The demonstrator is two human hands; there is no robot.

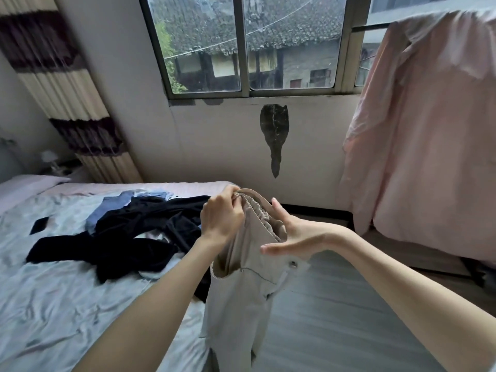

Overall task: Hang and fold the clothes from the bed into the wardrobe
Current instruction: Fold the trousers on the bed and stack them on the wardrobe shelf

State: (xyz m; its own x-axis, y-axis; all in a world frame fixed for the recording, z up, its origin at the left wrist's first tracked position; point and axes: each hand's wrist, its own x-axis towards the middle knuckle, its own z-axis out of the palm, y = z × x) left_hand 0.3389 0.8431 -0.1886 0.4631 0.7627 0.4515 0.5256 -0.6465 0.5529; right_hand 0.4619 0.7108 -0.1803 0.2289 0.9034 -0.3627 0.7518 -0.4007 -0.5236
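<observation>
A pair of beige trousers (236, 304) hangs in the air at the bed's right edge. My left hand (222, 218) pinches the elastic waistband at its top. My right hand (292, 234) lies flat against the waistband's right side, fingers stretched out and apart, thumb up. The trouser legs drop below the frame's bottom edge. On the bed (53, 304) lies a pile of dark navy clothes (120, 237) with blue garments (126, 202) behind it.
A small black flat object (39, 225) rests on the pale sheet. A pink sheet (429, 130) hangs over a rail at the right. Grey floor (335, 304) runs between bed and rail. A window and a striped curtain (67, 103) stand beyond the bed.
</observation>
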